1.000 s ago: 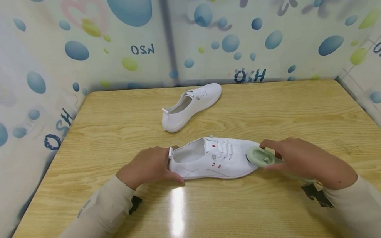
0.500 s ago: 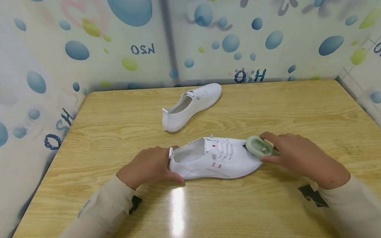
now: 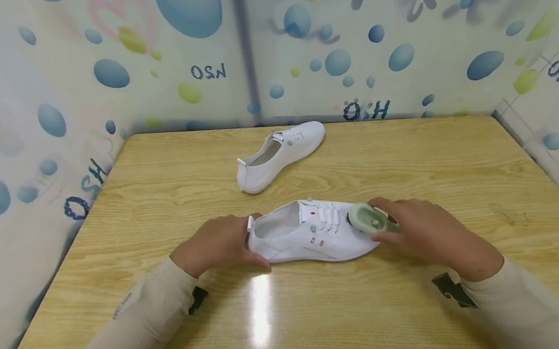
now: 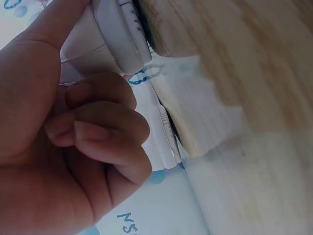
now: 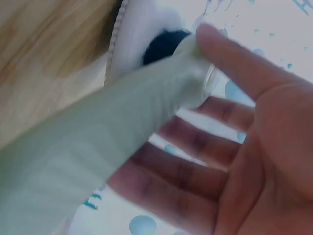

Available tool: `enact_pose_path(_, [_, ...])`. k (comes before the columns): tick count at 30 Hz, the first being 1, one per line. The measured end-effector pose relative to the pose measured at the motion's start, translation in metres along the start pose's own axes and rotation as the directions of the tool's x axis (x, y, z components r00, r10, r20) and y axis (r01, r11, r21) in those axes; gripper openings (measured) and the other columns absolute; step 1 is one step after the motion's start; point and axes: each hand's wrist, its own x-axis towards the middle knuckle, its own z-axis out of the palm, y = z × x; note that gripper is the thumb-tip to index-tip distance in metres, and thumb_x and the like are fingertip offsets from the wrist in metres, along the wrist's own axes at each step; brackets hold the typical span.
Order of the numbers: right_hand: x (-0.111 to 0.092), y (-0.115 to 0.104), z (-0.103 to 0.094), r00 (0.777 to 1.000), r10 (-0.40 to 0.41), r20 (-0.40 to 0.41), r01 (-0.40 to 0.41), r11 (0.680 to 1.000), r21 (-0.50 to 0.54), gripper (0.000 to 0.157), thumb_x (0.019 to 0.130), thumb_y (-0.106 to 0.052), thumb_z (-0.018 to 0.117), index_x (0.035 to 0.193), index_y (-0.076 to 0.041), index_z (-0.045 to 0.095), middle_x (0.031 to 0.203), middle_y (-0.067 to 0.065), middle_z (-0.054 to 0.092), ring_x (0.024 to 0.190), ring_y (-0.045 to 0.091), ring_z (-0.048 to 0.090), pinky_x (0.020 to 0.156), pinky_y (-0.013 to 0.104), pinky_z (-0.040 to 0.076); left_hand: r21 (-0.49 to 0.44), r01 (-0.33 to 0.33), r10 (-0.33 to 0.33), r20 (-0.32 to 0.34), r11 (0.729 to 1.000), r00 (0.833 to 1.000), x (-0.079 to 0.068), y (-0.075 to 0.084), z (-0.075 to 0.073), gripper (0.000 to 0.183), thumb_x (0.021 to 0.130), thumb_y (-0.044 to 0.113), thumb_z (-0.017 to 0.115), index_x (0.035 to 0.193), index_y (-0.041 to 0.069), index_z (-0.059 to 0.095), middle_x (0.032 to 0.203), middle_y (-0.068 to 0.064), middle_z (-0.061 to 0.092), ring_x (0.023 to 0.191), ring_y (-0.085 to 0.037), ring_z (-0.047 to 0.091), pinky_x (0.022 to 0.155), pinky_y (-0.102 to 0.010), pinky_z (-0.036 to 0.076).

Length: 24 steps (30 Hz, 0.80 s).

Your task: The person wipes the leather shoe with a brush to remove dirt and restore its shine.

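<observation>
A white lace-up shoe lies across the middle of the table in the head view, toe to the right. My left hand grips its heel, thumb along the near side; in the left wrist view the other fingers are curled by the heel. With thumb and fingers my right hand holds a pale green brush over the toe, just in front of the laces. In the right wrist view the brush's long handle slants past the palm, and its dark bristles meet the white upper.
A second white shoe stands farther back on the wooden table, toe pointing to the back right. Behind the table rises a wall with blue and green bubble patterns, and more such wall flanks both sides.
My right hand has carried the brush from the tip of the toe leftward and slightly up, nearer the laces. The left hand and both shoes stay in place.
</observation>
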Motion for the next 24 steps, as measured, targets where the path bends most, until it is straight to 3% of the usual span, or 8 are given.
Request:
enact_pose_path(4, [-0.004,0.006,-0.005,0.999,0.040,-0.009,-0.040,0.999,-0.015,0.062,0.089,-0.042,0.074,0.137,-0.007,0.055,0.098,0.008,0.073,0.086,0.022,0.068,0.075,0.046,0.054,-0.003,-0.003,0.003,0.002,1.000,1.000,0.000,0.000,-0.001,0.072,0.065,0.061,0.086,0.121,0.024,0.061,0.084,0.008,0.064,0.074,-0.011,0.057,0.063,-0.032,0.046])
enact_pose_path(10, [-0.009,0.012,-0.008,0.990,0.013,0.140,-0.023,0.998,0.064,0.060,0.086,-0.043,0.076,0.134,-0.012,0.057,0.082,-0.005,0.066,0.071,0.008,0.056,0.066,0.033,0.047,-0.004,0.000,0.000,0.003,1.000,1.000,-0.001,-0.001,0.000,0.072,0.065,0.061,0.086,0.121,0.024,0.061,0.084,0.009,0.064,0.074,-0.011,0.058,0.063,-0.032,0.046])
enact_pose_path(12, [-0.008,0.009,-0.006,0.988,-0.013,0.151,0.002,0.997,0.074,0.059,0.086,-0.044,0.077,0.133,-0.014,0.058,0.085,-0.006,0.066,0.073,0.008,0.056,0.067,0.033,0.047,0.000,-0.004,0.004,0.001,1.000,1.000,0.000,-0.002,0.001,0.071,0.065,0.062,0.086,0.120,0.025,0.061,0.083,0.009,0.064,0.073,-0.010,0.057,0.063,-0.032,0.046])
enact_pose_path(18, [-0.004,-0.002,-0.004,0.999,-0.033,0.007,0.033,0.999,-0.006,0.061,0.087,-0.043,0.076,0.136,-0.012,0.059,0.101,0.005,0.073,0.087,0.019,0.067,0.072,0.043,0.054,0.043,-0.006,0.007,-0.032,0.999,0.999,0.001,-0.002,0.001,0.071,0.063,0.064,0.086,0.118,0.025,0.064,0.083,0.009,0.064,0.071,-0.011,0.056,0.061,-0.032,0.046])
enact_pose_path(24, [-0.004,-0.003,-0.007,0.997,0.011,-0.076,-0.016,0.998,-0.066,0.061,0.095,-0.040,0.068,0.145,-0.010,0.050,0.123,0.022,0.067,0.104,0.038,0.068,0.077,0.055,0.055,0.130,-0.004,0.015,-0.083,0.991,0.996,0.002,0.000,0.000,0.087,0.061,0.067,0.085,0.131,0.020,0.063,0.109,0.003,0.063,0.074,-0.016,0.063,0.064,-0.036,0.050])
